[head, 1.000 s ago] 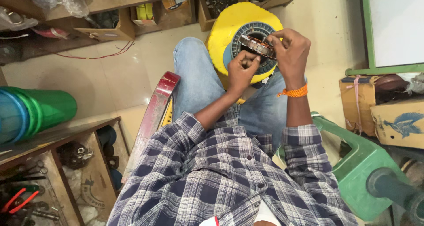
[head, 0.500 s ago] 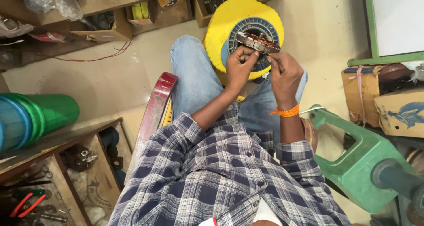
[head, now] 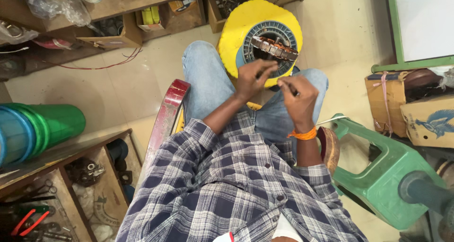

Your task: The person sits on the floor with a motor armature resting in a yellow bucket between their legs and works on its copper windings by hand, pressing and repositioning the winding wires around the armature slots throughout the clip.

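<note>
A round motor stator (head: 272, 46) with copper windings rests on a yellow plastic stool (head: 236, 29) in front of my knees. My left hand (head: 253, 77) hovers just below the stator, its fingers pinched together near the lower rim. My right hand (head: 298, 98), with an orange thread on the wrist, is closed around a thin dark tool or wire whose tip shows by the fingers. Both hands sit above my jeans-clad lap, slightly apart from the stator.
A red curved metal piece (head: 165, 116) leans by my left leg. Green drums (head: 42, 126) lie at left, above a wooden shelf (head: 71, 176) with tools. A green plastic stool (head: 383, 171) and cardboard boxes (head: 406, 107) stand at right. Wooden shelves (head: 123, 15) line the far wall.
Both hands have drawn back from the stator toward my lap; earlier they were up on the stator's windings. The view has shifted slightly.
</note>
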